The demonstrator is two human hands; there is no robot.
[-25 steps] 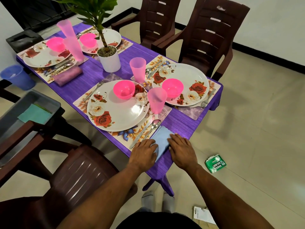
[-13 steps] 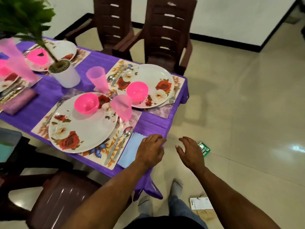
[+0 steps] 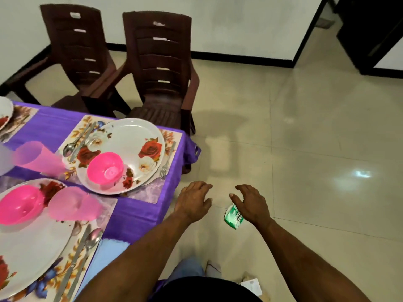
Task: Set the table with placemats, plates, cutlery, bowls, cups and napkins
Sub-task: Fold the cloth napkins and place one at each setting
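The purple-clothed surface (image 3: 139, 216) carries floral rectangular placemats (image 3: 172, 138) at its right edge and a pale-blue folded napkin (image 3: 106, 251) near the front edge.

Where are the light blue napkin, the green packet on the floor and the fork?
light blue napkin (image 3: 109, 251), head view, on its top part.
green packet (image 3: 233, 219), head view, on its printed face.
fork (image 3: 167, 159), head view, on its handle.

White lettering on the green packet (image 3: 233, 217) is too blurred to read.
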